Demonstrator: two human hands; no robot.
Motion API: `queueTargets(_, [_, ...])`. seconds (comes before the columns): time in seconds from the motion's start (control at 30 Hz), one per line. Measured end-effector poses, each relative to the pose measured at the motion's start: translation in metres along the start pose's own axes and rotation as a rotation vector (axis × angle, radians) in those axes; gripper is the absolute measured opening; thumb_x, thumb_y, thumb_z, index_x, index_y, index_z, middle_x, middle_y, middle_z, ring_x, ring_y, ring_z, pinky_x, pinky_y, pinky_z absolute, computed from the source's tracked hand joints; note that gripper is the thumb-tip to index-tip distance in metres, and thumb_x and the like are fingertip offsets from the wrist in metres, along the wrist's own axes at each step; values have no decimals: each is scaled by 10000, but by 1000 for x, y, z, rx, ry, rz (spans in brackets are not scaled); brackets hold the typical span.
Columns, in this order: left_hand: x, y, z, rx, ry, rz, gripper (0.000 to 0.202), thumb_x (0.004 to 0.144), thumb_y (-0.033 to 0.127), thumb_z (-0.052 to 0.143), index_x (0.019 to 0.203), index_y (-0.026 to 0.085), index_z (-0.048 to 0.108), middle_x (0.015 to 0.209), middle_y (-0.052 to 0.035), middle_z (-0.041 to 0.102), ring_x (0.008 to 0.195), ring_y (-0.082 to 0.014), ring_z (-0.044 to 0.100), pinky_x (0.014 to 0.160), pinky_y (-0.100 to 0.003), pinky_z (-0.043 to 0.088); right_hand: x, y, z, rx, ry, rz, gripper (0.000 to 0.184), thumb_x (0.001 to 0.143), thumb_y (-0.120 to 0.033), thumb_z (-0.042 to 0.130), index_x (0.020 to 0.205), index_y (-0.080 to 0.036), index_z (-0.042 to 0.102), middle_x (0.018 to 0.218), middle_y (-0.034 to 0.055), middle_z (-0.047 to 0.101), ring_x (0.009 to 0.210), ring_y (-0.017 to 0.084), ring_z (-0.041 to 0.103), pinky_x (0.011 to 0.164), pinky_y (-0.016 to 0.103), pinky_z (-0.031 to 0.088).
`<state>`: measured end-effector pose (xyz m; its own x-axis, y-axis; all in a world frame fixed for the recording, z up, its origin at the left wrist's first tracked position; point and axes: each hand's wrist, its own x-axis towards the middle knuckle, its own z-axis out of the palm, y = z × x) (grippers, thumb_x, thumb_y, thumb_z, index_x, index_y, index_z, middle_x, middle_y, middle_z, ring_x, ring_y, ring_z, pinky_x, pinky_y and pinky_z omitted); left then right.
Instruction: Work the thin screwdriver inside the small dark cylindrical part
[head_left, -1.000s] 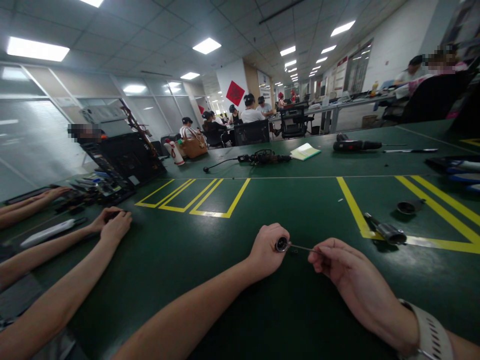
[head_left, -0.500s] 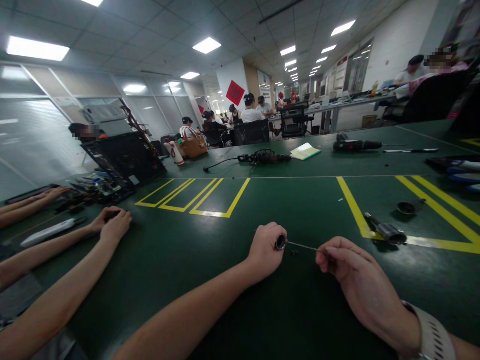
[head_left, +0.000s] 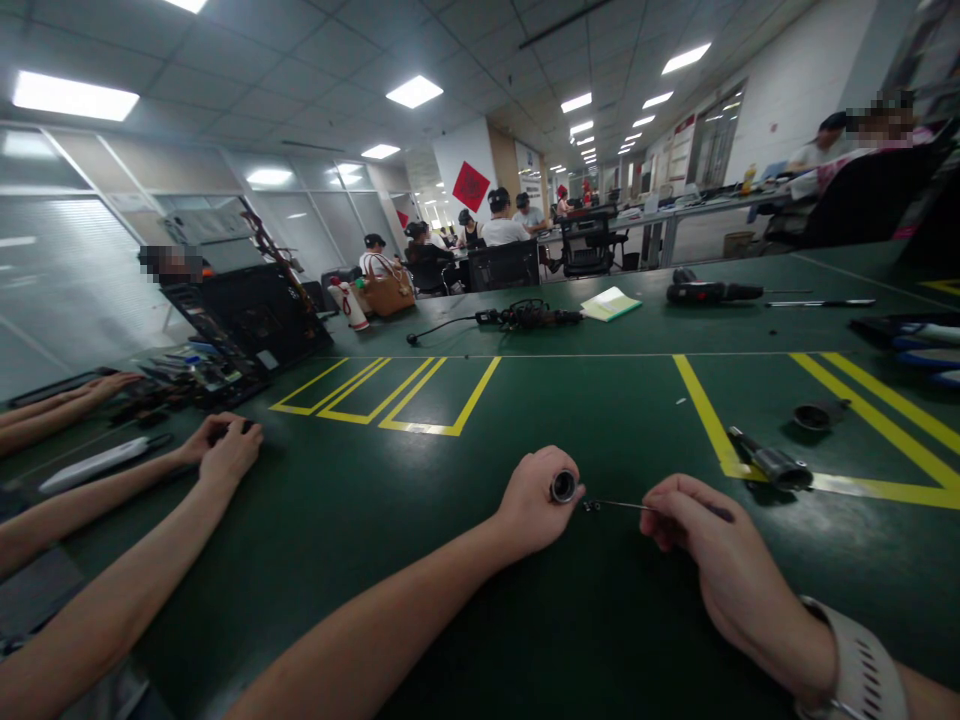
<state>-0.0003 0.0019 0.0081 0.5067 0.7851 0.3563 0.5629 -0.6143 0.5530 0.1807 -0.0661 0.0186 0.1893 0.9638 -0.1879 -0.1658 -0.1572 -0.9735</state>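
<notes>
Head view, left hand (head_left: 534, 505) curled closed round tube (head_left: 562, 487), right hand (head_left: 709, 550), right of tube, pinching thin rod (head_left: 624, 505)

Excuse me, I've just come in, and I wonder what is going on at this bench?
Someone's left hand is wrapped around a tube, its open end showing. The right hand holds a thin rod in its fingers, the tip outside the tube, by some tiny parts; whether it touches them, I can't tell. Two loose metal parts lie to the right, and a drill lies farther back. To the left, a co-worker's hands are together around something mostly hidden.
</notes>
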Motion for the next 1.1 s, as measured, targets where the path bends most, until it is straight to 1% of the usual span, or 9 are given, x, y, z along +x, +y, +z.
queueTargets(0.13, [1,3,-2,-53,-123,81,85,746,164,633,806,184,576,873,-18,665,834,-168,613,790,-315,428,1,0,2,-3,1,-2,169,684,-266,619,525,-208,609,527,5,595,546,167,507,538,314,374])
queueTargets(0.27, [2,6,-2,-34,-191,95,78,766,192,628,838,184,599,857,-16,674,812,-159,623,788,-310,429,0,0,3,17,0,3,154,662,-264,634,521,-206,612,521,6,596,542,167,506,538,314,374])
queueTargets(0.4, [1,4,0,-8,-220,99,79,780,182,615,857,188,598,846,-4,663,798,-145,615,804,-312,423,1,-1,0,73,24,28,144,650,-257,630,518,-204,610,508,6,589,526,164,503,521,311,377])
queueTargets(0.53, [0,3,0,-30,-204,109,90,775,170,629,849,181,578,860,-2,647,818,-143,604,809,-310,423,11,-5,-7,172,92,63,161,659,-268,600,511,-212,573,500,-7,559,503,150,483,490,299,385])
queueTargets(0.63, [1,4,-1,-73,-101,80,103,769,186,644,818,180,555,929,-22,635,884,-162,589,799,-310,432,19,-6,-12,232,120,94,144,668,-275,608,547,-209,567,527,-5,562,505,144,493,489,297,417])
queueTargets(0.8, [2,1,-4,46,250,-113,152,756,251,671,817,189,546,981,-35,605,958,-216,544,853,-391,406,21,-1,-13,219,82,74,123,709,-290,637,633,-199,605,615,15,603,571,161,540,513,300,461])
queueTargets(0.87, [2,-1,-5,103,316,-170,188,746,293,683,847,193,560,1006,-42,570,969,-226,521,839,-393,410,20,0,-12,182,71,53,111,716,-310,646,697,-203,623,682,23,625,635,178,573,548,307,484])
queueTargets(0.97, [1,-4,-8,94,257,-230,255,729,316,694,909,191,565,979,-35,540,874,-196,531,744,-336,446,18,1,-8,93,36,17,187,699,-328,677,844,-214,645,859,43,664,814,224,616,678,350,520])
queueTargets(1.1, [0,-5,-12,70,71,-214,256,699,155,681,936,181,588,914,-15,569,813,-167,553,706,-290,450,14,-1,-1,-88,-61,-49,247,756,-368,616,948,-215,646,1009,62,676,990,261,608,901,434,455])
